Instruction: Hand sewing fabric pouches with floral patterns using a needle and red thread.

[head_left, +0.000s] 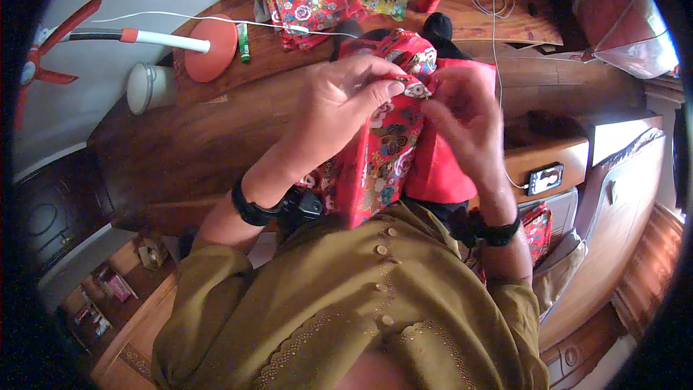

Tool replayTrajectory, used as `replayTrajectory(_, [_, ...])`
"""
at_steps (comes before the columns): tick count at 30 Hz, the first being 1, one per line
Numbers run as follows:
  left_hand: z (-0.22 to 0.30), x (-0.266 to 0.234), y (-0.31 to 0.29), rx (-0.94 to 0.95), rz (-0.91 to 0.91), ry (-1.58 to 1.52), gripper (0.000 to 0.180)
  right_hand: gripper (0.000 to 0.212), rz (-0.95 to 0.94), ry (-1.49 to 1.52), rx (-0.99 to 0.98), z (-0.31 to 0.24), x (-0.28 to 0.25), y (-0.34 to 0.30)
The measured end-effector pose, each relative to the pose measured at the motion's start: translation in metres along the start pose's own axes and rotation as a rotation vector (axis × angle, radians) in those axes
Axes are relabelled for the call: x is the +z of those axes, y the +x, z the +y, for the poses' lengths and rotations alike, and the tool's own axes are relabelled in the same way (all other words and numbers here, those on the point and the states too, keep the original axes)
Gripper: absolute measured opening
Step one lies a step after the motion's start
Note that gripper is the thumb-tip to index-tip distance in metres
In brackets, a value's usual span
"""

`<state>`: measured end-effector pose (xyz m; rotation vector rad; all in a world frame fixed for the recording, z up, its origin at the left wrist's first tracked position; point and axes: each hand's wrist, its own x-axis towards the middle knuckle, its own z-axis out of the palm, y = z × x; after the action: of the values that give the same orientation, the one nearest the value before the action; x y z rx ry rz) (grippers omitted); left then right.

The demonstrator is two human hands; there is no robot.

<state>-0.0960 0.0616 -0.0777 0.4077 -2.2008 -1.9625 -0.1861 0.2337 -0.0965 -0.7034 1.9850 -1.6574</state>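
Note:
A red floral cloth [395, 141] lies across my lap, patterned with white, pink and dark flowers, with plain red fabric [446, 162] on its right side. My left hand [339, 97] is closed, pinching a raised fold of the floral cloth between thumb and forefinger. Just right of that fold, my right hand [469, 115] has its fingers curled together at the cloth's edge. Slight motion blur covers those fingers, and whatever small thing they grip cannot be made out. Both wrists wear black bands.
On the wooden table ahead are a stack of floral cloth [307, 0], a red thread spool [430, 0], a green tube [244, 43] and a red lamp base [211, 49]. A white bucket [150, 88] stands left. A phone [545, 179] on a cable lies right.

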Motion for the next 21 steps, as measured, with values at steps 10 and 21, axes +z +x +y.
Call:
replayTrajectory(10, [0.021,0.010,0.008,0.047,-0.183,0.146,0.009,0.005,-0.085,-0.523,-0.254,-0.048,-0.048,0.016])
replayTrajectory(21, [0.010,0.015,0.013,0.023,-0.235,0.101,0.012,0.008,-0.163,-0.728,-0.427,-0.066,-0.053,0.015])
